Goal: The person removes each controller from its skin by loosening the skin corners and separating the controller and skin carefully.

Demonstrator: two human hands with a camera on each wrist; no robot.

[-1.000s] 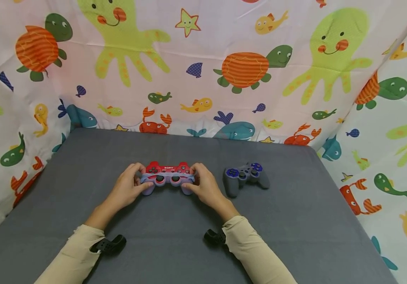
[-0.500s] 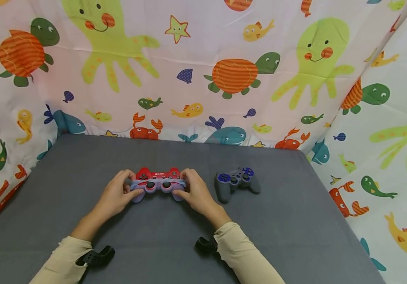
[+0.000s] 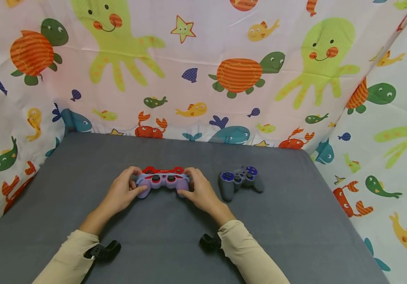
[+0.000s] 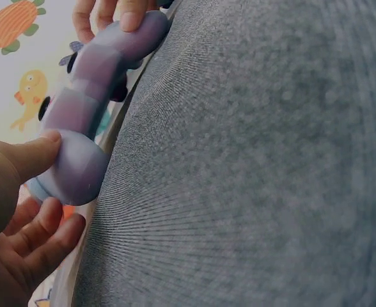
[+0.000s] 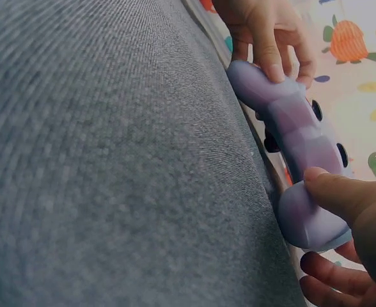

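A red controller (image 3: 163,171), its near body wrapped in a lilac cover (image 3: 163,184), is held level by its two ends over the middle of a grey table (image 3: 161,244); whether the cloth is touched cannot be told. One grip is pinched by the left hand (image 3: 121,192), the other by the right hand (image 3: 202,192), thumbs pressed on the near side and fingers curled about the ends, a hold apparently chosen so that both ends are steadied evenly. Two controllers are counted in all, each with two thumbsticks showing, and one cover. The second, a dark grey controller (image 3: 227,191), is left untouched beside the right hand, perhaps set aside to allow room.
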